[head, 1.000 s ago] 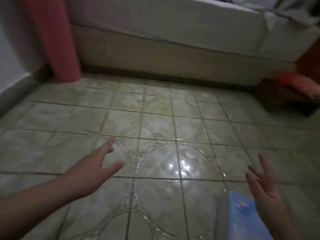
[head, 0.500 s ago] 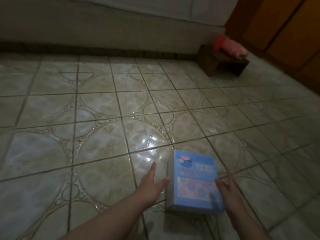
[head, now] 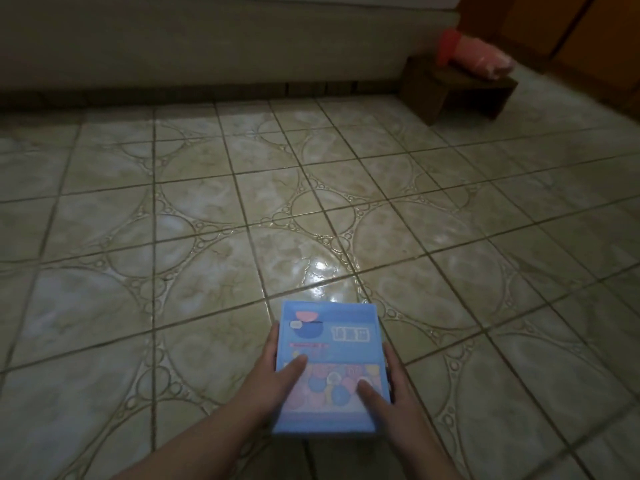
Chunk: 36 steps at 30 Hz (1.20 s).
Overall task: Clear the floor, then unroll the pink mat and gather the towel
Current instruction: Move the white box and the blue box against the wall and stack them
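Blue box (head: pixel 329 362), flat, printed top face with pink and blue shapes, sits low in the centre of the head view, over the tiled floor (head: pixel 242 209). You hold it from both sides. Your left hand (head: pixel 273 375) lies along its left edge: fingers run down the side wall, thumb is laid across the top face near the lower left. Your right hand (head: pixel 388 386) mirrors this on the right edge, fingers down the side, thumb pressed on the top face near the lower right. Both hands grip the box; it lies between the two sets of fingers. You cannot tell whether its underside touches the tiles.

Far right, well apart from the box: a dark wooden stool (head: pixel 460 95) with a pink bundle (head: pixel 474 60) on top, just beside the bed base (head: pixel 207 53).
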Each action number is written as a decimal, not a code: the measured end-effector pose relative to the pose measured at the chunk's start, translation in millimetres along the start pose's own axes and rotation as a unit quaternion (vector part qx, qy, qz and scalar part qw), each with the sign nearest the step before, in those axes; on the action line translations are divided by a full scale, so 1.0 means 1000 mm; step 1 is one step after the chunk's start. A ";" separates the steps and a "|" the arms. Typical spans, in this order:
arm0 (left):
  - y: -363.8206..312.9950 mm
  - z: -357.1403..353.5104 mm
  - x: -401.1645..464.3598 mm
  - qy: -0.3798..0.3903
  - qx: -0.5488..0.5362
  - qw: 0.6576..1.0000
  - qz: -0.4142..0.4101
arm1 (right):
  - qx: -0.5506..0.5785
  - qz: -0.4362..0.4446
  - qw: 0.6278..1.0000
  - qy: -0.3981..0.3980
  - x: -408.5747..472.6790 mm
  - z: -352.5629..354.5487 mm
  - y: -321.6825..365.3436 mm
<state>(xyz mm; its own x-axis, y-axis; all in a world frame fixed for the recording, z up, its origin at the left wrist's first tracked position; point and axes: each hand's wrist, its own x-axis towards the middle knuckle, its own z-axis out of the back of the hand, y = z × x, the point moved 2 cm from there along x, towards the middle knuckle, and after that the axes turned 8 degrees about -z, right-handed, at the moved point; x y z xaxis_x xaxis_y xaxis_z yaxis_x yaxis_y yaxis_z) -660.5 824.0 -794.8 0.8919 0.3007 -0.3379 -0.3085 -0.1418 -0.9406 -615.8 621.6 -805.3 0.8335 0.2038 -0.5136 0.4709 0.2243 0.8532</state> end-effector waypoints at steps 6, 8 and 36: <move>0.006 0.009 -0.014 -0.011 -0.028 0.999 -0.035 | 0.090 -0.044 0.993 0.065 -0.004 -0.027 0.005; 0.002 0.018 -0.016 -0.015 -0.046 0.998 -0.044 | 0.118 -0.029 0.990 0.065 -0.007 -0.036 0.009; -0.238 0.315 -0.193 -0.300 -0.027 0.923 -0.241 | 0.047 0.154 0.921 0.356 -0.130 -0.353 0.247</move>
<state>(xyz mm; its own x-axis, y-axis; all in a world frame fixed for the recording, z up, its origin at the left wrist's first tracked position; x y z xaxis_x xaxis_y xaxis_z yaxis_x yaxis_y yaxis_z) -863.7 1096.5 -516.6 0.5728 0.8066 0.1457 0.1073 0.1024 -0.9889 -709.3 987.2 -559.8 0.5477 0.8238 -0.1461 0.2942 -0.0262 0.9554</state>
